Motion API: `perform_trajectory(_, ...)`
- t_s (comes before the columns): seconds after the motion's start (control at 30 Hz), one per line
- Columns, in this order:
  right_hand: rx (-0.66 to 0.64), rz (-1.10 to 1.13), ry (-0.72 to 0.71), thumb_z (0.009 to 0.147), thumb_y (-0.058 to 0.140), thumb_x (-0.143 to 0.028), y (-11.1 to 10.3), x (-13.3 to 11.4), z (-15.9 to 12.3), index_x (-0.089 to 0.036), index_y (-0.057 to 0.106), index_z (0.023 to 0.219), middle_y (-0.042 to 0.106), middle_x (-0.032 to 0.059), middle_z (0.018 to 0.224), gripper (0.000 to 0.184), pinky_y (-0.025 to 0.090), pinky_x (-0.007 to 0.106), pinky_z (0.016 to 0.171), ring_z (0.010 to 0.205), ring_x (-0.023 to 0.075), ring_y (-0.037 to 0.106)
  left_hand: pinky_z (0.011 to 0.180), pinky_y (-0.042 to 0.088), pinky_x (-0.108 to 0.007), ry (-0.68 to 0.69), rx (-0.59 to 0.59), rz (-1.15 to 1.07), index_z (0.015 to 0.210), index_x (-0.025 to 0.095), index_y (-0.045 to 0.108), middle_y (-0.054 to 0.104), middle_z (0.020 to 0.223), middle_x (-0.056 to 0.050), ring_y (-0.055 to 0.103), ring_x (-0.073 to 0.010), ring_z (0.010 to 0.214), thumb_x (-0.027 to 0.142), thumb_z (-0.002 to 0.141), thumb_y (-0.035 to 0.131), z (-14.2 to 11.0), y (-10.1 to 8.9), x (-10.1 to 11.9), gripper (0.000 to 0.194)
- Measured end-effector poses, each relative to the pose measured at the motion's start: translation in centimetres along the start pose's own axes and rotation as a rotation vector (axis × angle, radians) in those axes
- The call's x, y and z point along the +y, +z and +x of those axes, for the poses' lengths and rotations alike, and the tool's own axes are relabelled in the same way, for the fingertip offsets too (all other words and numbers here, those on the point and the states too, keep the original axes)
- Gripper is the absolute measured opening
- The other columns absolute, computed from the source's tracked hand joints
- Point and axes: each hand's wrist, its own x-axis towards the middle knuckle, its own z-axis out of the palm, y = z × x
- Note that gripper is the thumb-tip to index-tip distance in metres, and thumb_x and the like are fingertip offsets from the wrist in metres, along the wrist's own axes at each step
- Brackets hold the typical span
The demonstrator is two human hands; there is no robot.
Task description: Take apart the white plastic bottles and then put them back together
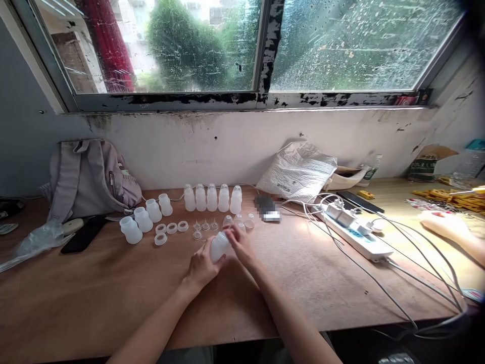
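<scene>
Clock directions here run from the baby bottle (219, 246) in the person's hands, near the middle of the table (125, 293), with twelve toward the window (170, 50).

At nine o'clock, far out, lie a clear plastic bag (41, 240) and a black phone (84, 234); behind the phone, at ten, a grey backpack (93, 174) leans near the wall. Also at ten, but closer, four open bottles (131, 230) stand in a slanting line. Nearer still, just short of ten, four white rings (160, 239) lie flat, and at eleven a small group of clear nipples (197, 234) sits beside them.

The left hand (203, 263) is wrapped around the bottle's body, holding it tilted, its upper end leaning toward one o'clock. Straight out at twelve, five capped bottles (211, 198) stand upright in a row.

The right hand (240, 246) has its fingers bent together at the bottle's upper end; I cannot tell exactly what they pinch. Clear caps (249, 222) lie just past that hand, between one and two. Farther out, toward two, is a crumpled silver bag (299, 169). At three, a white power strip (359, 235) carries plugs and cables, and well beyond it rests another person's arm (452, 228).
</scene>
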Motion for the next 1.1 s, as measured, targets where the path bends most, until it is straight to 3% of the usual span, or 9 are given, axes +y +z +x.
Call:
perform_trajectory(0.07, -0.029, -0.112, -0.063, 0.071, 0.053, -0.048, 1.0, -0.7, -0.8, -0.018, 0.054, 0.074, 0.049, -0.0027, 0.057, 0.03, 0.032, 0.021, 0.049, 0.053, 0.0101, 0.043, 0.072, 0.043, -0.033, 0.054, 0.021, 0.112, 0.114, 0.021, 0.042, 0.059, 0.101, -0.009, 0.056, -0.0246, 0.088, 0.031, 0.071, 0.052, -0.2, 0.0, -0.1, 0.046)
perform_trajectory(0.17, 0.047, -0.189, -0.063, 0.071, 0.054, -0.045, 1.5, -0.9, -1.3, -0.018, 0.048, 0.065, 0.043, -0.0038, 0.054, 0.029, 0.031, 0.021, 0.049, 0.051, 0.0096, 0.04, 0.07, 0.043, -0.031, 0.098, -0.01, 0.109, 0.111, 0.02, 0.043, 0.06, 0.096, -0.008, 0.056, -0.0236, 0.086, 0.032, 0.07, 0.052, -0.3, -0.3, 0.3, 0.044)
perform_trajectory(0.33, 0.068, -0.159, -0.033, 0.071, 0.055, -0.043, 1.0, -0.5, -0.9, -0.018, 0.041, 0.056, 0.038, -0.0044, 0.051, 0.033, 0.026, 0.022, 0.046, 0.048, 0.0085, 0.034, 0.057, 0.04, -0.024, 0.007, -0.231, -0.215, 0.105, 0.022, 0.045, 0.06, 0.081, 0.0, 0.055, -0.0153, 0.066, 0.035, 0.068, 0.057, -0.1, -0.9, 1.6, 0.04)
perform_trajectory(0.5, 0.038, -0.056, -0.01, 0.068, 0.058, -0.042, 0.8, -0.8, -0.8, -0.017, 0.04, 0.053, 0.034, -0.0054, 0.05, 0.034, 0.024, 0.022, 0.045, 0.047, 0.0076, 0.031, 0.058, 0.038, -0.022, -0.106, -0.308, -0.528, 0.088, 0.018, 0.048, 0.054, 0.074, 0.001, 0.05, -0.0122, 0.064, 0.029, 0.061, 0.064, 0.1, -1.0, 1.8, 0.033)
perform_trajectory(0.63, -0.092, 0.189, 0.07, 0.067, 0.058, -0.042, 0.7, -1.8, -1.0, -0.017, 0.041, 0.055, 0.033, -0.0058, 0.05, 0.033, 0.023, 0.021, 0.041, 0.046, 0.0063, 0.03, 0.045, 0.036, -0.022, -0.294, -0.638, -1.054, 0.098, 0.017, 0.043, 0.048, 0.068, 0.001, 0.049, -0.0101, 0.049, 0.035, 0.068, 0.052, -0.2, -1.1, 1.3, 0.036)
perform_trajectory(0.73, -0.286, 0.405, 0.171, 0.066, 0.058, -0.048, 0.3, -2.0, -0.9, -0.018, 0.05, 0.073, 0.042, -0.0045, 0.056, 0.031, 0.022, 0.019, 0.037, 0.044, 0.0056, 0.032, 0.038, 0.035, -0.021, -0.382, -0.849, -1.434, 0.101, 0.015, 0.043, 0.045, 0.065, 0.001, 0.048, -0.0094, 0.044, 0.04, 0.07, 0.042, -0.3, -1.8, 0.7, 0.04)
perform_trajectory(0.83, -0.319, 0.441, 0.213, 0.06, 0.063, -0.047, 0.3, -1.4, -0.5, -0.021, 0.049, 0.092, 0.048, -0.0039, 0.065, 0.043, 0.023, 0.017, 0.036, 0.044, 0.0048, 0.035, 0.033, 0.032, -0.019, -0.32, -0.901, -1.642, 0.101, 0.015, 0.044, 0.042, 0.061, 0.003, 0.045, -0.0081, 0.039, 0.043, 0.066, 0.045, -0.2, -2.6, 0.0, 0.045)
perform_trajectory(0.93, -0.258, 0.387, 0.256, 0.062, 0.064, -0.044, 0.5, -0.4, -0.1, -0.021, 0.05, 0.088, 0.047, -0.0055, 0.061, 0.038, 0.021, 0.016, 0.034, 0.041, 0.0039, 0.034, 0.03, 0.031, -0.02, -0.242, -0.908, -1.663, 0.108, 0.015, 0.042, 0.043, 0.059, 0.003, 0.045, -0.0089, 0.036, 0.046, 0.063, 0.048, 0.0, -3.2, -0.5, 0.055)
perform_trajectory(1.1, -0.094, 0.557, 0.278, 0.071, 0.048, -0.056, 0.5, 0.1, 0.4, -0.019, 0.05, 0.085, 0.043, -0.0051, 0.058, 0.04, 0.021, 0.018, 0.033, 0.036, 0.004, 0.034, 0.037, 0.036, -0.02, -0.395, -0.762, -1.57, 0.112, 0.015, 0.04, 0.046, 0.066, 0.0, 0.049, -0.0091, 0.043, 0.05, 0.072, 0.043, 0.6, -2.3, -0.6, 0.053)
